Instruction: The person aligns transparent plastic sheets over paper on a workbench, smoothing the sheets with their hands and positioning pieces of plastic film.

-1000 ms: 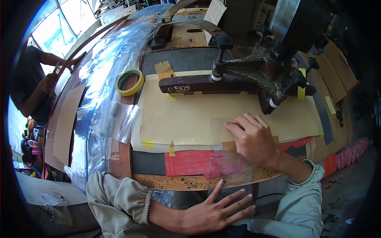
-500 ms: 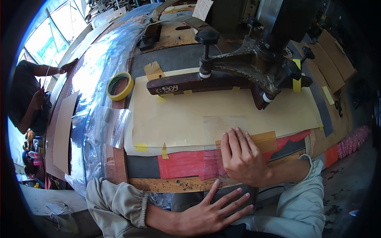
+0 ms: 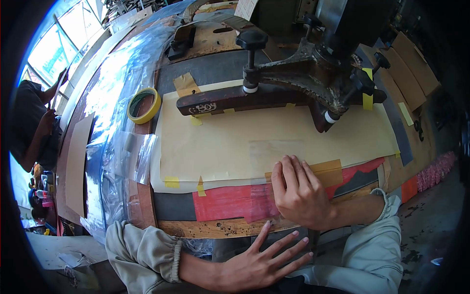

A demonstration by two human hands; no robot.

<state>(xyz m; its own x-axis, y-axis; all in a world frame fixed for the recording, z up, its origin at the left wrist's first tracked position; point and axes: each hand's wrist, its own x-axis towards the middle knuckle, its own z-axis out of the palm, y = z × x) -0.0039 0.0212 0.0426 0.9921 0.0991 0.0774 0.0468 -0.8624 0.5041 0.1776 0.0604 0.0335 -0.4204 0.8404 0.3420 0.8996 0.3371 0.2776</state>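
My right hand [image 3: 303, 198] presses its fingers, side by side and fairly flat, onto a brown tape strip [image 3: 325, 172] and a clear plastic film [image 3: 276, 149]. Both lie across the lower edge of a cream paper sheet [image 3: 230, 147]. Red material [image 3: 223, 203] shows beneath that edge. Below the wooden table edge [image 3: 210, 229], my left hand [image 3: 262, 259] is spread wide and holds nothing. Part of the film reaches over the red material towards the left fingertips. What lies under my right palm is hidden.
A dark metal clamp [image 3: 303, 73] with a long bar [image 3: 220, 102] sits over the sheet's far side. A yellow tape roll [image 3: 144, 105] lies left, beside clear plastic sheeting [image 3: 117, 117]. Another person [image 3: 36, 122] stands far left. Scissors [image 3: 418, 130] lie at right.
The view has shifted slightly. My hands stay in nearly the same places. At the far left, the other person's raised hand has come away from the table and moved left with a thin strip.
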